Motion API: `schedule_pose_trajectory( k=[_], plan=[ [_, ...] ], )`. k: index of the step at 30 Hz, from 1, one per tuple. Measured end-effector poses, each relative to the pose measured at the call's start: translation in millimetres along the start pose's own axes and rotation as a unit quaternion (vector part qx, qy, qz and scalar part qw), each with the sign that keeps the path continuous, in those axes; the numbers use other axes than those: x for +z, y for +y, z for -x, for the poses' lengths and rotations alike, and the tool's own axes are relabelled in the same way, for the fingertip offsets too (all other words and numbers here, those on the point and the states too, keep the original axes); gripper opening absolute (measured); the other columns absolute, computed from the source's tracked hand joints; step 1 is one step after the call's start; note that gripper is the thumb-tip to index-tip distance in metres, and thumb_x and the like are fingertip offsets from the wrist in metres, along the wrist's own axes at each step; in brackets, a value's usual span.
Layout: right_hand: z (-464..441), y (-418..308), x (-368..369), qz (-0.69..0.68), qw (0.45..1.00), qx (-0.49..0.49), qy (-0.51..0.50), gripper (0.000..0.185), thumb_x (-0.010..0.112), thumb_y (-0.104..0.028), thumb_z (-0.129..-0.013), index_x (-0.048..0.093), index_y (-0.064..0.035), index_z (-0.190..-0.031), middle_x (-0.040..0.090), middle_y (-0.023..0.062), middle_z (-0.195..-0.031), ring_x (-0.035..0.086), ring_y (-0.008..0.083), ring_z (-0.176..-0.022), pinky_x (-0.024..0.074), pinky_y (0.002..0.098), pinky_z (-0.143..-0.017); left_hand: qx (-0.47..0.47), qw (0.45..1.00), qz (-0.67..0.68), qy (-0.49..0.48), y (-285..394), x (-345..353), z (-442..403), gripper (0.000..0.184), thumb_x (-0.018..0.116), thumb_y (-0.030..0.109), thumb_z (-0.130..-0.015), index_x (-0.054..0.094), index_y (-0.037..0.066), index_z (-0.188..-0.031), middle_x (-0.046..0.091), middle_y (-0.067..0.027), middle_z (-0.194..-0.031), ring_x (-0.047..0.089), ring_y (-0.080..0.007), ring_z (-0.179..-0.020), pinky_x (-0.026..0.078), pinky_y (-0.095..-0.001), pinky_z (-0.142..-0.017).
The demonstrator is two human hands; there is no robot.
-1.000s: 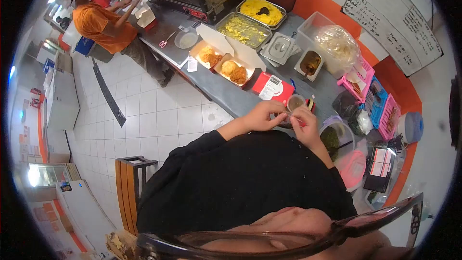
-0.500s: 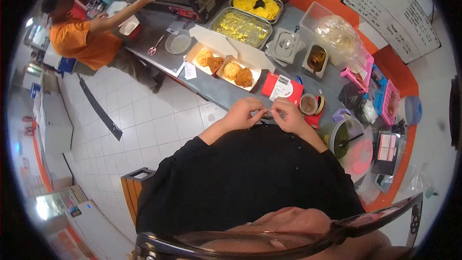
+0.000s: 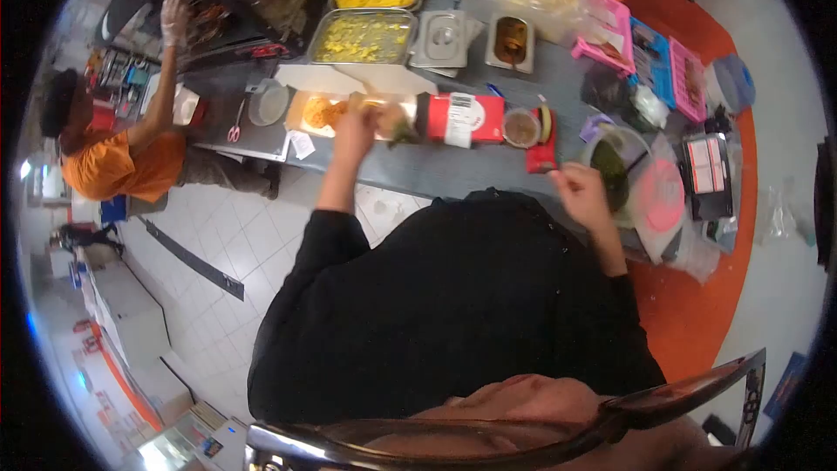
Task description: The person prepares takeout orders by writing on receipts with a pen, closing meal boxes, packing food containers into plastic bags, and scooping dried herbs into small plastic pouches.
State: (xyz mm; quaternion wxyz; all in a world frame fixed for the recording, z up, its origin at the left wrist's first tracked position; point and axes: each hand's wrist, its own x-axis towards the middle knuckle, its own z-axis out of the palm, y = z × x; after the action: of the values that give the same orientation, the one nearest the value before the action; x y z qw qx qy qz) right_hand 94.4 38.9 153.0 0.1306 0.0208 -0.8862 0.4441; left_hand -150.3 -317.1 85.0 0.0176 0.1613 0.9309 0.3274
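My left hand is over the right-hand open takeaway box, its fingers closed and blurred around a small packet with dark green contents. That box is partly covered by the hand; its raised lid shows behind. Beside it, the left-hand open box holds fried food and rice. My right hand is closed in a pinch near a red packet and the round tub of green sauce; what its fingers hold, if anything, is too small to make out.
A closed red box with a white label stands beside a cup of brown sauce. Behind are trays of yellow food and a lidded steel pan. At far left, a gloved co-worker reaches into a display cabinet.
My hands, together in front of my chest before, have parted. The left went left over the boxes with the green packet; the right went right toward the sauce tub. The view has turned.
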Motion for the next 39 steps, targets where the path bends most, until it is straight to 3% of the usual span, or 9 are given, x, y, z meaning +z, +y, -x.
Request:
schedule_pose_trajectory(
  k=[1, 3, 4, 6, 9, 14, 16, 31, 39],
  plan=[
    [20.6, 4.6, -25.6, -0.002, 0.999, 0.026, 0.042, 0.037, 0.063, -0.010, -0.088, 0.038, 0.0002, -0.063, 0.034, 0.0048, -0.059, 0.036, 0.0134, -0.056, 0.0300, 0.0309, -0.052, -0.052, 0.998, -0.043, -0.004, -18.0, 8.7, -13.0, 0.029, 0.067, 0.019, -0.081, 0.068, 0.007, -0.107, 0.069, -0.0175, -0.093, 0.066, -0.0326, -0.088, 0.051, -0.0408, -0.077],
    [65.5, 20.1, -73.5, -0.058, 0.979, 0.039, 0.192, 0.033, 0.059, -0.013, -0.092, 0.041, -0.0015, -0.066, 0.036, 0.0009, -0.062, 0.034, 0.0086, -0.059, 0.0299, 0.0285, -0.053, 0.118, 0.978, -0.144, 0.095, -69.4, 29.4, -19.8, 0.044, 0.071, 0.032, -0.080, 0.064, 0.008, -0.117, 0.063, -0.0207, -0.114, 0.060, -0.0341, -0.106, 0.046, -0.0434, -0.090],
    [94.1, 35.2, -102.9, -0.035, 0.973, 0.056, 0.220, 0.033, 0.059, -0.013, -0.092, 0.041, -0.0015, -0.066, 0.036, 0.0009, -0.062, 0.034, 0.0086, -0.059, 0.0299, 0.0285, -0.053, 0.057, 0.987, -0.152, -0.010, -34.4, 13.9, -13.9, 0.057, 0.072, 0.035, -0.078, 0.058, 0.006, -0.124, 0.055, -0.0243, -0.126, 0.051, -0.0374, -0.118, 0.039, -0.0448, -0.100],
    [157.7, 83.0, -156.3, -0.165, 0.855, 0.154, 0.466, 0.027, 0.054, -0.017, -0.095, 0.052, -0.0012, -0.073, 0.045, 0.0021, -0.066, 0.042, 0.0108, -0.064, 0.0375, 0.0284, -0.059, 0.165, 0.917, -0.261, 0.251, -26.7, 47.1, -18.0, 0.039, 0.069, 0.019, -0.076, 0.063, 0.004, -0.111, 0.063, -0.0205, -0.107, 0.058, -0.0376, -0.099, 0.046, -0.0472, -0.086],
    [231.5, 179.8, -216.9, 0.027, 0.714, 0.282, 0.640, 0.022, 0.053, -0.019, -0.094, 0.061, 0.0008, -0.086, 0.058, 0.0075, -0.073, 0.053, 0.0170, -0.072, 0.0448, 0.0319, -0.069, 0.095, 0.955, 0.055, 0.275, 90.7, 75.0, 12.3, 0.038, 0.060, 0.012, -0.088, 0.055, 0.002, -0.125, 0.061, -0.0173, -0.110, 0.059, -0.0254, -0.095, 0.048, -0.0357, -0.081],
    [217.7, 295.5, -240.3, 0.168, 0.895, 0.279, 0.306, 0.019, 0.065, -0.017, -0.083, 0.066, 0.0005, -0.091, 0.066, 0.0202, -0.093, 0.062, 0.0354, -0.088, 0.0483, 0.0382, -0.081, 0.104, 0.961, 0.188, 0.172, 243.5, 110.0, 51.2, 0.028, 0.055, 0.008, -0.092, 0.059, 0.003, -0.120, 0.064, -0.0086, -0.098, 0.058, -0.0149, -0.084, 0.046, -0.0273, -0.074],
    [202.7, 345.7, -220.7, 0.294, 0.870, 0.235, 0.318, 0.018, 0.067, -0.016, -0.079, 0.067, -0.0011, -0.088, 0.066, 0.0163, -0.088, 0.064, 0.0290, -0.088, 0.0490, 0.0387, -0.080, 0.156, 0.957, 0.199, 0.139, 290.5, 120.9, 63.5, 0.026, 0.053, 0.008, -0.094, 0.060, 0.004, -0.119, 0.064, -0.0066, -0.097, 0.058, -0.0129, -0.082, 0.045, -0.0248, -0.071],
    [207.3, 365.1, -246.3, 0.275, 0.908, 0.267, 0.168, 0.013, 0.064, -0.014, -0.079, 0.064, -0.0015, -0.076, 0.065, 0.0192, -0.076, 0.064, 0.0359, -0.075, 0.0499, 0.0418, -0.067, 0.241, 0.930, 0.230, -0.157, 411.7, 165.3, 140.3, 0.024, 0.055, 0.003, -0.090, 0.062, 0.004, -0.113, 0.067, -0.0080, -0.094, 0.061, -0.0139, -0.084, 0.047, -0.0269, -0.072],
    [140.3, 141.5, -246.7, 0.047, 0.971, 0.047, 0.230, 0.009, 0.063, 0.001, -0.077, 0.056, -0.0015, -0.082, 0.055, 0.0079, -0.076, 0.050, 0.0178, -0.061, 0.0413, 0.0281, -0.057, 0.150, 0.891, 0.335, -0.267, 425.6, 187.8, 150.9, 0.034, 0.058, 0.012, -0.093, 0.053, 0.002, -0.126, 0.062, -0.0099, -0.113, 0.060, -0.0155, -0.105, 0.047, -0.0280, -0.089]
  ],
)
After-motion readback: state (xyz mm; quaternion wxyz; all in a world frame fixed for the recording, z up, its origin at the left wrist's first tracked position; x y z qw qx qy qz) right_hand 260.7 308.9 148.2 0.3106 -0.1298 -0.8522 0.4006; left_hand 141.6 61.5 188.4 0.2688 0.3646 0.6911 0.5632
